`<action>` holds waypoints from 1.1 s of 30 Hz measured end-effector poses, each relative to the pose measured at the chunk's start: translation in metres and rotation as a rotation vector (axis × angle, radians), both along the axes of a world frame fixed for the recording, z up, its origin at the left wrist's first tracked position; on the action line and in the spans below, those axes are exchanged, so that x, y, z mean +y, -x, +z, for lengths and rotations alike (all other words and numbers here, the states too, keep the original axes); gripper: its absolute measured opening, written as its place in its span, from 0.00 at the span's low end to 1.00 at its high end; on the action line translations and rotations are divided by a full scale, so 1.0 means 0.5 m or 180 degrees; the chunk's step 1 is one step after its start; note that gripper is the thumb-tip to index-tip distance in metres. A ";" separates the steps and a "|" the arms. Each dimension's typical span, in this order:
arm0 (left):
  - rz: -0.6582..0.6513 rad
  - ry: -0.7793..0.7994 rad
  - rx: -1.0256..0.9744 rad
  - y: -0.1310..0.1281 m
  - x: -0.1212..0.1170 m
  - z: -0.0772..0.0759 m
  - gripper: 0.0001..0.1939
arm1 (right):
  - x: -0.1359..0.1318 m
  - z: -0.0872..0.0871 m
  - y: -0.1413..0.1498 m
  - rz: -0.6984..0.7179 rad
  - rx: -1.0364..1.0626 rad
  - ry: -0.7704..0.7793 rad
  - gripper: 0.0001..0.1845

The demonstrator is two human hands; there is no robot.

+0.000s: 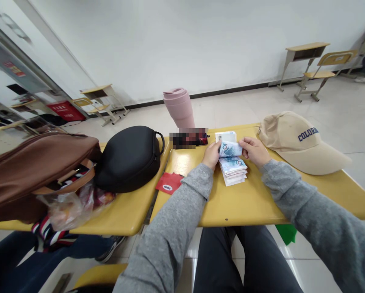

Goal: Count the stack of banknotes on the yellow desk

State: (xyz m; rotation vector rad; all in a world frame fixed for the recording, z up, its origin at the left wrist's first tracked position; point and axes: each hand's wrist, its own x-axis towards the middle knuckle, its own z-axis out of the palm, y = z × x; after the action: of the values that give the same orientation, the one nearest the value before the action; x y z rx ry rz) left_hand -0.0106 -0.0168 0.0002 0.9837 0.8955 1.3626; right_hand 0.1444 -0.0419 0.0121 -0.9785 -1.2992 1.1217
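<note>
My left hand (212, 156) is closed on the left edge of a blue-and-white banknote (230, 149) printed with a 10. My right hand (255, 152) pinches the same note at its right side with thumb and fingers. Under it, on the yellow desk (240, 207), lies a stack of banknotes (233, 170) in several folded or fanned layers. Just beyond the hands, a paler note or sheet (225, 136) shows in part. Left of my left forearm is a flat red item (169, 184) with a white oval label, partly covered by the grey sleeve.
A phone-like device (202, 139), partly pixelated, lies near a pink tumbler (179, 106). A beige cap (301, 142) rests to the right. On the adjoining left desk are a black case (130, 158), a brown bag (39, 171) and a clear plastic bag (68, 209). Another person's leg shows lower left.
</note>
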 end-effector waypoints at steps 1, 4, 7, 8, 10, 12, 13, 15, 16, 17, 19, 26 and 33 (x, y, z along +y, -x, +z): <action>-0.0008 -0.0003 -0.0019 0.000 0.000 -0.001 0.14 | -0.001 0.001 0.001 0.0021 0.0015 0.0029 0.20; -0.0050 -0.0006 -0.0091 -0.001 0.001 -0.001 0.14 | -0.001 0.000 0.002 0.0124 0.0015 0.0103 0.20; -0.0097 0.0016 -0.0126 -0.001 0.001 0.000 0.15 | 0.004 -0.008 -0.002 0.0104 -0.0098 0.0106 0.20; -0.0110 0.0027 -0.0131 -0.001 0.001 0.000 0.15 | 0.006 -0.011 -0.004 0.0055 -0.0164 0.0096 0.19; -0.0152 0.0039 -0.0138 0.000 0.001 -0.002 0.15 | 0.012 -0.017 -0.008 -0.0088 -0.0335 0.0066 0.19; -0.0213 0.0040 -0.0126 0.001 0.003 -0.004 0.16 | 0.015 -0.019 -0.010 -0.0262 -0.0515 0.0063 0.19; -0.0242 0.0041 -0.0105 0.001 0.004 -0.005 0.16 | 0.016 -0.020 -0.011 -0.0342 -0.0590 0.0083 0.19; -0.0294 0.0054 -0.0054 0.001 0.006 -0.006 0.17 | 0.016 -0.018 -0.011 -0.0451 -0.0696 0.0137 0.20; -0.0319 0.0065 -0.0031 0.001 0.007 -0.007 0.17 | 0.015 -0.018 -0.011 -0.0483 -0.0728 0.0157 0.20; -0.0340 0.0074 -0.0011 0.001 0.008 -0.007 0.17 | 0.015 -0.017 -0.011 -0.0502 -0.0754 0.0170 0.21; -0.0364 0.0087 0.0022 0.001 0.008 -0.006 0.17 | 0.015 -0.016 -0.011 -0.0531 -0.0812 0.0189 0.21; -0.0380 0.0127 0.0077 0.000 0.000 0.000 0.16 | 0.024 -0.025 -0.012 -0.0468 -0.0799 0.0222 0.16; -0.0209 0.0145 -0.0061 -0.002 0.009 -0.007 0.15 | 0.024 -0.022 -0.009 -0.0388 -0.0657 0.0130 0.15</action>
State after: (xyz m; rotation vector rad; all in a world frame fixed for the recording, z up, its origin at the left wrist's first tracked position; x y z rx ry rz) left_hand -0.0095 -0.0122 -0.0031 0.9558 0.8691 1.2889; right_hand 0.1489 -0.0298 0.0013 -1.2129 -1.3647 0.9765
